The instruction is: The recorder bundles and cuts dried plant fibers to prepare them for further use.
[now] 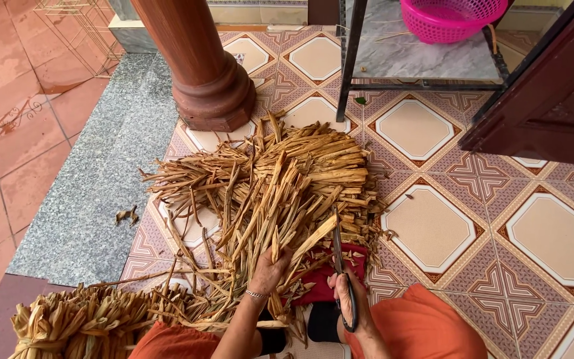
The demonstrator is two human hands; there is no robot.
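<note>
The left hand (268,271) is closed around a dried, tan leaf strip (313,240) that slants up to the right from its grip. The right hand (348,296) is just beside it on the right, its fingers through the black handles of a pair of scissors (338,262), gripping them. The blades point away from the person and stand against the raised strip, though it is hard to tell whether they are parted.

Beyond both hands, a large heap of dried leaf strips (280,179) spreads over the patterned tiled floor (433,226). A dark red cloth (330,276) lies on the floor under the hands, strewn with small cuttings. At the near left, a tied bundle of dried leaves (74,322) lies close to the person's orange-clad knee.

Far from the person, a reddish-brown pillar (200,66) rises from a round base just past the heap. To the far right, a pink plastic basket (450,18) sits on the marbled shelf of a black metal rack (350,60).
</note>
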